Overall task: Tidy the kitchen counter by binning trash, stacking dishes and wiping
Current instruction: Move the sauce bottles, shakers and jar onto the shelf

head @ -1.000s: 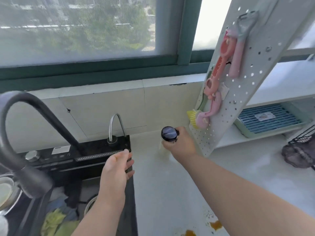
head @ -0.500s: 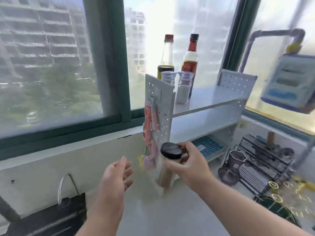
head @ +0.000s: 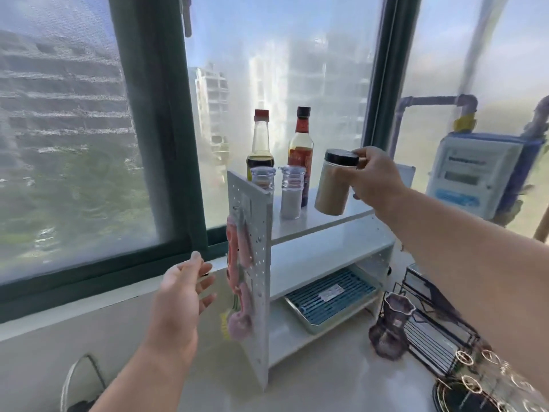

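jar (head: 334, 185) gripped near its black lid by right hand (head: 375, 176), fingers curled round it, tilted above top shelf (head: 323, 217), likely for shelving; left hand (head: 178, 298) idle, fingers loosely spread.

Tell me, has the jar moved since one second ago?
Yes. The jar went up, from the counter beside the rack to its top shelf level.

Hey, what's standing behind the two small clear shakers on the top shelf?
Behind the two clear shakers stand a red-capped bottle and a dark-capped bottle. The shakers cover both bottles' bases.
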Available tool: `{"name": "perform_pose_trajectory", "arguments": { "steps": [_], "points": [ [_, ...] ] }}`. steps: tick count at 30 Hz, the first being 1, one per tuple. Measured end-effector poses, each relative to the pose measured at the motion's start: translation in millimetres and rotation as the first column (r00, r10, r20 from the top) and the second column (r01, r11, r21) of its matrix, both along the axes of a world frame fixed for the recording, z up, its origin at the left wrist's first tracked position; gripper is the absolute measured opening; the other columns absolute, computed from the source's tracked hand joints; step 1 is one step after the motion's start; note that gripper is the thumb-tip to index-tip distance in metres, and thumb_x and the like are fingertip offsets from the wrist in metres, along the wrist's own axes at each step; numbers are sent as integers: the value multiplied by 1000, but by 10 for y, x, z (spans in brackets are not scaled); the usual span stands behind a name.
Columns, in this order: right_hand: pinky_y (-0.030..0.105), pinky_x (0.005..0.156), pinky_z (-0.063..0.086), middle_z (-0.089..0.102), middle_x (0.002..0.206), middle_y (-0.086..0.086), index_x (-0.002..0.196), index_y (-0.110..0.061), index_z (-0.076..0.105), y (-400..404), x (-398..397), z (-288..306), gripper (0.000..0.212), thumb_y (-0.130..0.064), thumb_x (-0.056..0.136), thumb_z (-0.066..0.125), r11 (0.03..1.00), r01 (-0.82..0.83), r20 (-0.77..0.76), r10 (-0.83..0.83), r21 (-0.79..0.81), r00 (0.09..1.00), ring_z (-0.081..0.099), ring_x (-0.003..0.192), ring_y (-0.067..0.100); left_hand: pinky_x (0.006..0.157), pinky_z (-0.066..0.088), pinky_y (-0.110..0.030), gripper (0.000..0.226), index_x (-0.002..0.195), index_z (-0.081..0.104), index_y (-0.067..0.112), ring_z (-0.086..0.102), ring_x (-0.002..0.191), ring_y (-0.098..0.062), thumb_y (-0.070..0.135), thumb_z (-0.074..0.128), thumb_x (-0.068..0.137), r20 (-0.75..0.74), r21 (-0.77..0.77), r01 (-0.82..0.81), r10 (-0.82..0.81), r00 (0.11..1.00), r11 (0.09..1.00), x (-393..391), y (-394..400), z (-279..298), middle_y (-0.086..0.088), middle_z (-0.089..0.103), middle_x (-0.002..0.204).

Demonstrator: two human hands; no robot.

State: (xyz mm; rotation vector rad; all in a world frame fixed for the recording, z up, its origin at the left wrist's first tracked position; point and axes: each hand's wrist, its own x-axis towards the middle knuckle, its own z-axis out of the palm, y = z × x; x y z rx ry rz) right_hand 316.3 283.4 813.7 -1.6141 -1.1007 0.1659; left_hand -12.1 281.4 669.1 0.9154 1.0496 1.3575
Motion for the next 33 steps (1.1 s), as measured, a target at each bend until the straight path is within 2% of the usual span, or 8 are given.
{"name": "perform_pose_trajectory", "arguments": {
  "steps": [6,10,16,20,23,26,29,33],
  "points": [
    [49,94,63,66,124,7,137,-18,59,511,147,-6,62,-33,84,87,992,45,-4,-46,-116,999,63,107,27,99,53,-53,29,115,66,14,67,114,-29,41,58,109,13,-36,-38,39,999,999,-58,-7,-73,-11,72,126],
    [49,91,64,65,111,3,126,-22,60,676,204,-93,60,-41,78,91,981,21,-10,-24,-191,1000,62,89,19,94,52,-49,31,117,65,13,67,121,-35,41,57,109,18,-67,-75,76,997,995,-169,-9,-178,-14,71,130],
    [52,94,63,68,125,5,148,-19,55,738,247,-197,90,-54,74,92,984,12,22,-8,-179,1000,65,108,27,94,54,-49,32,117,66,14,66,125,-37,43,56,109,1,-69,-103,104,995,992,-208,-33,-220,-13,72,128],
    [50,109,53,58,147,10,159,-19,41,611,190,-262,109,-66,73,88,987,59,74,-49,-147,996,59,128,30,90,54,-47,34,119,66,13,67,124,-35,44,56,109,6,-79,-107,108,994,991,-211,-64,-234,-15,71,131],
    [36,98,55,60,126,4,148,-17,50,261,-72,-420,73,-49,89,79,989,88,46,-94,121,994,60,108,19,93,54,-48,34,124,65,11,66,129,-38,41,56,110,32,-79,-129,132,991,988,-266,-102,-213,-15,72,131],
    [23,72,55,63,99,-5,130,-18,59,-202,-610,-742,37,-31,98,72,961,-67,-201,124,269,972,60,82,6,98,54,-50,32,123,65,12,67,128,-36,39,55,110,43,-65,-135,138,989,989,-333,-203,-181,-14,72,131],
    [31,70,52,68,95,-5,120,-21,64,-548,-1211,-1213,18,-22,102,68,935,-201,-444,318,292,838,64,84,9,105,53,-53,31,121,67,13,68,125,-31,40,55,110,16,-41,-138,139,990,990,-463,-379,-187,-13,72,133],
    [30,67,51,74,84,-4,114,-16,68,-895,-1976,-1818,12,-11,105,62,906,-349,-657,417,241,628,66,78,11,109,54,-56,29,123,68,15,71,122,-27,38,55,110,-50,-43,-209,206,977,977,-813,-655,-275,-8,75,129]
  ]
}}
